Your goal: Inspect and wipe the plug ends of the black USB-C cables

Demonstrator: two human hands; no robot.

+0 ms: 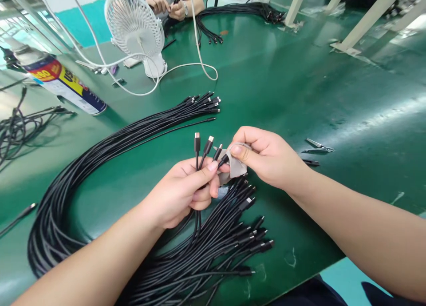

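Several black USB cables [197,145] are fanned out in my left hand [186,186], their metal plugs pointing up and away from me. The thumb presses the cables against the fingers. My right hand [262,157] pinches a grey cloth [238,166] around the plug end of the rightmost cable, so that plug is hidden. Under both hands lies a large bundle of black cables [63,186], bent in a U shape on the green table. One set of its ends [248,239] points right near me, the other [206,102] lies farther back.
A white fan [136,26] and a spray can [66,81] stand at the back left. Tweezers [317,147] lie on the right. White cords loop near the fan. Across the green table [282,88], another person's hands [168,5] hold dark cables beside another bundle [239,13].
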